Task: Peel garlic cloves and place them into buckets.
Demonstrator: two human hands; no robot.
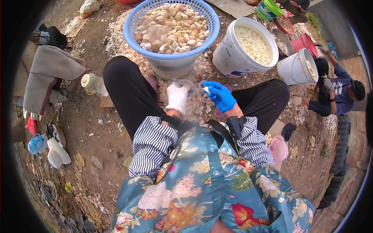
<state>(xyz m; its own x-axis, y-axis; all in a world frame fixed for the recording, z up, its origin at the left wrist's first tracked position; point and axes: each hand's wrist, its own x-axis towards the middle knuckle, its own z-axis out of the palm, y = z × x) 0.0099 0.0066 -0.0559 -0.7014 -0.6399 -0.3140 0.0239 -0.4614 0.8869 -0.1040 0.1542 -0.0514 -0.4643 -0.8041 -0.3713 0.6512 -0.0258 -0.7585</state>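
My right hand (220, 96), in a blue glove, pinches a pale garlic clove (206, 89) at its fingertips. Close on its left is my left hand (178, 98) in a white knit glove. Those fingers are smeared and greyish at the tips, so I cannot make out whether they hold anything. Just beyond both hands stands a blue colander basket (131, 32), heaped with unpeeled garlic cloves (173, 29) and set on a pale tub (172, 66). To its right, a white bucket (224, 57) holds peeled cloves (253, 44).
Garlic skins (194, 108) litter the dirt between my knees. A smaller white bucket (289, 72) and a red bucket (304, 43) stand farther right, near another person (344, 87). Leftward are a lidded jar (93, 83), a cloth-draped seat (50, 73) and a white shoe-shaped item (57, 154).
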